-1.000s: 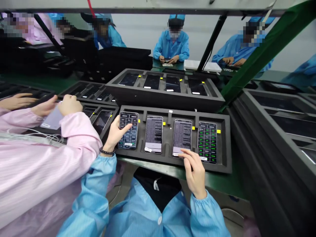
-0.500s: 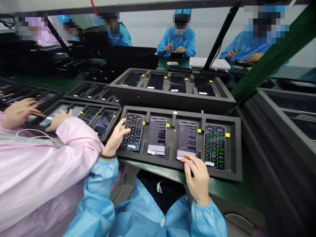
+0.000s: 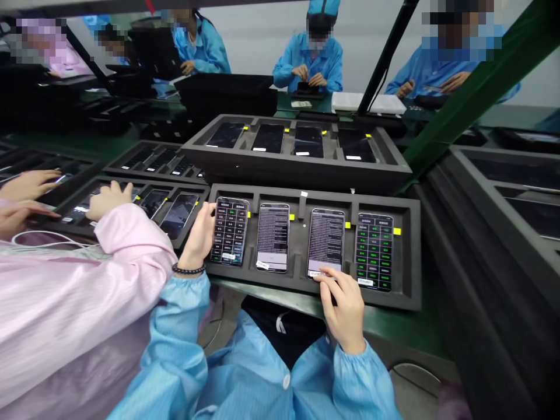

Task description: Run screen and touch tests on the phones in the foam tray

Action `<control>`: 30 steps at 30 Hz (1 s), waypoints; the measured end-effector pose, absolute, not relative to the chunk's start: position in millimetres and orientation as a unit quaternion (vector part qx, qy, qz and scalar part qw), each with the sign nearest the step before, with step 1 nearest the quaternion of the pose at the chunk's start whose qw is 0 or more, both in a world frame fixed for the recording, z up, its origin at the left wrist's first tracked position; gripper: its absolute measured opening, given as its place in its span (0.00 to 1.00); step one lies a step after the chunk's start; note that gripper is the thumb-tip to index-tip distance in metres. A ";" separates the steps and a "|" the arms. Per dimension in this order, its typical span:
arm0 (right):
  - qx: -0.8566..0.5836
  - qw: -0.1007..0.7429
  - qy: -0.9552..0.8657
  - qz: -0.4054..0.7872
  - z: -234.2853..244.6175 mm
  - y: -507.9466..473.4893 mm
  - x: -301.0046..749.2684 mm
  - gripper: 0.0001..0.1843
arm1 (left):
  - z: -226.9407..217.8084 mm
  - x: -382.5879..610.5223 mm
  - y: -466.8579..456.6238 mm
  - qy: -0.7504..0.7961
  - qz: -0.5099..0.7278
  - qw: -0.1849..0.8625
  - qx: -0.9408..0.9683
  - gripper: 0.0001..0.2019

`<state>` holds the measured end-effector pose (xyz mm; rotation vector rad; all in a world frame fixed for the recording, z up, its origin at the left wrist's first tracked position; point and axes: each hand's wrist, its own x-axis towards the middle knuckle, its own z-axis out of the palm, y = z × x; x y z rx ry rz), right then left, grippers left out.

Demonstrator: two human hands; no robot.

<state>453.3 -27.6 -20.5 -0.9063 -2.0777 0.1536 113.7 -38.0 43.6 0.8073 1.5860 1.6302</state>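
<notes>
Head view: foam tray was seen at 12 o'clock.
Left hand: was laid open against grid-screen phone, ungrasped.
Right hand: was rested by its fingertips on text-screen phone, ungrasped.

1. My one camera sits on my head, facing forward and down.
2. It looks from close above my left hand, right hand and the foam tray at the green worktop's near edge.
3. A co-worker appears farther off, across the worktop.

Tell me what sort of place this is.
Probably a phone factory test line: phones showing lit text and grids sit in a black foam tray on a green bench, and workers wear blue smocks and pink smocks.
</notes>
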 end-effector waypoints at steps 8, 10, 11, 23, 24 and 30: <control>-0.370 0.420 -0.826 0.062 -20.8 -28.2 450.6 0.10 | 39.5 106.5 -57.1 0.503 0.616 0.575 0.191 0.26; -0.373 0.421 -0.825 0.063 -20.6 -28.6 450.3 0.10 | 38.6 105.4 -58.2 0.502 0.620 0.571 0.192 0.27; -0.375 0.421 -0.823 0.064 -20.5 -28.9 450.2 0.10 | 37.9 105.1 -58.6 0.502 0.623 0.568 0.192 0.27; -0.388 0.430 -0.811 0.079 -17.0 -32.0 449.2 0.12 | 25.2 110.8 -62.1 0.518 0.666 0.494 0.211 0.21; -0.389 0.429 -0.811 0.080 -16.8 -31.9 449.3 0.12 | 27.6 110.2 -63.6 0.520 0.668 0.491 0.207 0.20; -0.386 0.436 -0.807 0.098 -14.7 -30.9 448.6 0.12 | 47.7 143.9 -72.2 0.445 0.744 0.446 0.222 0.23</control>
